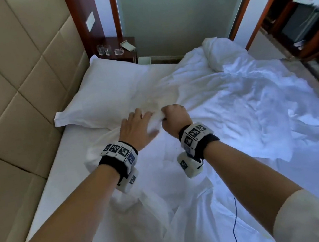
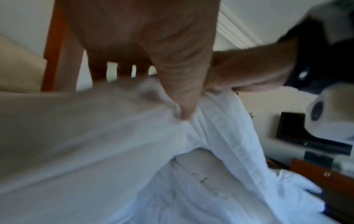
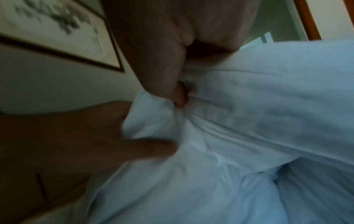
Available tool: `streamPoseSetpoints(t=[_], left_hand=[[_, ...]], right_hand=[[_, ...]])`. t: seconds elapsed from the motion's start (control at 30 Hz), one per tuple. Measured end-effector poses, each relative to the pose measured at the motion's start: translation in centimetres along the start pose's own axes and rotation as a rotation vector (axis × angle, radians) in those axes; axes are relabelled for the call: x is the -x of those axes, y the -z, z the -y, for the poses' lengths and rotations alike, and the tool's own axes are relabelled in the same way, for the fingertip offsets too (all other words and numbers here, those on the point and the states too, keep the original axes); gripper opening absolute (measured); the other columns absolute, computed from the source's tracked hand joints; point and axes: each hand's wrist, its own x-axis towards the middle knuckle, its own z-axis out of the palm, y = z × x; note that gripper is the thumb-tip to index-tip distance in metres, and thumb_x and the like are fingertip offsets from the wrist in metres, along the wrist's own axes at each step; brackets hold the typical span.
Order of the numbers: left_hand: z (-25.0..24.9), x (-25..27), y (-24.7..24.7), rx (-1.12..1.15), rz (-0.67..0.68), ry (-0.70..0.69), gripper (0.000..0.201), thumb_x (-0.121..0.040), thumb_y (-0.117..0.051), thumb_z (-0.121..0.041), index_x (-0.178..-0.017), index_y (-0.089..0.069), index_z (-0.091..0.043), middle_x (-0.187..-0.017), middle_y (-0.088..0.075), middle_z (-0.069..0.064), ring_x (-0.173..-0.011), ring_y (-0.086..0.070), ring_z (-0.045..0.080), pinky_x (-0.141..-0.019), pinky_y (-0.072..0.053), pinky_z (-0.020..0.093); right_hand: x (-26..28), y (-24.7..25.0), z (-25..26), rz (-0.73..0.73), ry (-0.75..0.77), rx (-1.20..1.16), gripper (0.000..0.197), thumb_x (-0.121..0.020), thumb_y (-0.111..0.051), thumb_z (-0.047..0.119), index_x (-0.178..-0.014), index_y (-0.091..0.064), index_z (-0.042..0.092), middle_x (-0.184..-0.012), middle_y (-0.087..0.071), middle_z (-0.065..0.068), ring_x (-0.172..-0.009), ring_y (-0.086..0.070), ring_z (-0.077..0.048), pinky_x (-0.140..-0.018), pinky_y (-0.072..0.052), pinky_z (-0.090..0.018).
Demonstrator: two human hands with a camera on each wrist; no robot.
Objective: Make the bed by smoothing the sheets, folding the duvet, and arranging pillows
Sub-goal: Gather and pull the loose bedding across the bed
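Right hand (image 1: 174, 117) clenched on bunched duvet (image 1: 241, 100) edge near bed's head edge; left hand (image 1: 135, 127) pinching same bunch beside pillow (image 1: 100, 93), likely to find a corner.

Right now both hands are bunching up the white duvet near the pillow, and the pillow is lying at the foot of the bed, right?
Not quite. The pillow lies against the padded headboard, as the head view shows. The left hand and right hand do gather the white duvet.
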Motion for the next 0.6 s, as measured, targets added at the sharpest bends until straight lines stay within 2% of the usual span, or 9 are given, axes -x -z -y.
streamPoseSetpoints(t=[0.07,0.13,0.2,0.27,0.33,0.43,0.5,0.53,0.6], left_hand=[[-2.4,-1.9,1.9,0.024,-0.142,-0.059,0.031,-0.083,-0.067,-0.027,-0.11,-0.062,-0.013,-0.104,-0.059,0.008,-0.093,-0.059,0.032,-0.073,-0.047,0.04],[-3.4,-3.1,4.1,0.104,-0.19,-0.067,0.021,-0.076,-0.063,-0.01,-0.097,-0.065,-0.011,-0.096,-0.064,0.009,-0.086,-0.063,0.036,-0.068,-0.049,0.039],[-3.3,-3.8,6.2,0.153,-0.224,-0.061,0.02,-0.072,-0.057,-0.006,-0.091,-0.064,-0.01,-0.09,-0.064,0.01,-0.082,-0.062,0.038,-0.067,-0.051,0.04],[-1.9,-4.3,7.6,0.221,-0.263,0.025,0.007,-0.071,-0.054,-0.005,-0.073,-0.055,-0.012,-0.08,-0.06,0.011,-0.078,-0.059,0.041,-0.066,-0.05,0.041],[-0.2,-4.6,8.4,0.303,-0.301,0.107,0.016,-0.071,-0.055,-0.005,-0.063,-0.046,-0.015,-0.074,-0.058,0.013,-0.077,-0.057,0.043,-0.065,-0.048,0.04],[1.0,-4.6,8.5,0.268,-0.301,0.17,0.007,-0.072,-0.055,-0.008,-0.072,-0.055,-0.015,-0.08,-0.063,0.015,-0.08,-0.057,0.042,-0.068,-0.047,0.039],[1.3,-5.0,7.7,0.23,-0.278,0.182,0.009,-0.076,-0.054,-0.008,-0.074,-0.053,-0.017,-0.086,-0.063,0.014,-0.083,-0.058,0.041,-0.069,-0.046,0.039],[1.4,-5.4,7.3,0.201,-0.273,0.189,0.008,-0.078,-0.055,-0.009,-0.084,-0.058,-0.014,-0.095,-0.063,0.015,-0.088,-0.058,0.04,-0.074,-0.047,0.041],[1.2,-6.6,6.6,0.056,-0.262,0.143,0.039,-0.081,-0.06,-0.017,-0.12,-0.056,-0.012,-0.113,-0.056,0.013,-0.1,-0.056,0.037,-0.086,-0.044,0.046]], right_hand=[[0.2,1.7,-1.0,-0.058,0.018,-0.027,0.008,-0.078,-0.05,0.005,-0.076,-0.053,0.012,-0.083,-0.066,-0.017,-0.081,-0.059,-0.037,-0.064,-0.035,-0.031],[0.7,2.7,-3.2,-0.134,0.018,-0.05,0.003,-0.083,-0.057,0.015,-0.083,-0.058,0.012,-0.087,-0.065,-0.014,-0.084,-0.059,-0.036,-0.064,-0.037,-0.033],[1.1,2.7,-6.0,-0.171,-0.036,0.011,0.027,-0.082,-0.064,0.023,-0.106,-0.058,0.015,-0.101,-0.061,-0.01,-0.093,-0.057,-0.033,-0.073,-0.044,-0.037],[1.7,2.2,-9.4,-0.109,-0.201,0.086,0.053,-0.08,-0.066,0.026,-0.128,-0.044,0.021,-0.117,-0.052,-0.008,-0.105,-0.051,-0.033,-0.087,-0.045,-0.046],[2.0,1.9,-13.2,-0.032,-0.409,0.091,0.056,-0.086,-0.061,0.032,-0.136,-0.037,0.025,-0.124,-0.047,-0.008,-0.112,-0.05,-0.034,-0.092,-0.042,-0.051],[2.1,2.4,-16.9,0.031,-0.518,0.048,0.036,-0.095,-0.049,0.025,-0.131,-0.05,0.023,-0.125,-0.056,-0.007,-0.115,-0.054,-0.033,-0.092,-0.046,-0.047],[1.3,3.2,-17.3,-0.067,-0.497,0.028,0.027,-0.096,-0.044,0.013,-0.117,-0.061,0.016,-0.114,-0.065,-0.01,-0.106,-0.06,-0.034,-0.084,-0.05,-0.04],[0.6,3.7,-17.2,-0.133,-0.481,-0.006,0.026,-0.096,-0.044,0.011,-0.112,-0.063,0.013,-0.11,-0.067,-0.013,-0.103,-0.062,-0.035,-0.081,-0.05,-0.04],[-1.3,5.3,-15.9,-0.241,-0.397,-0.07,0.024,-0.093,-0.046,0.008,-0.108,-0.064,0.008,-0.106,-0.067,-0.017,-0.102,-0.062,-0.037,-0.081,-0.05,-0.041]])
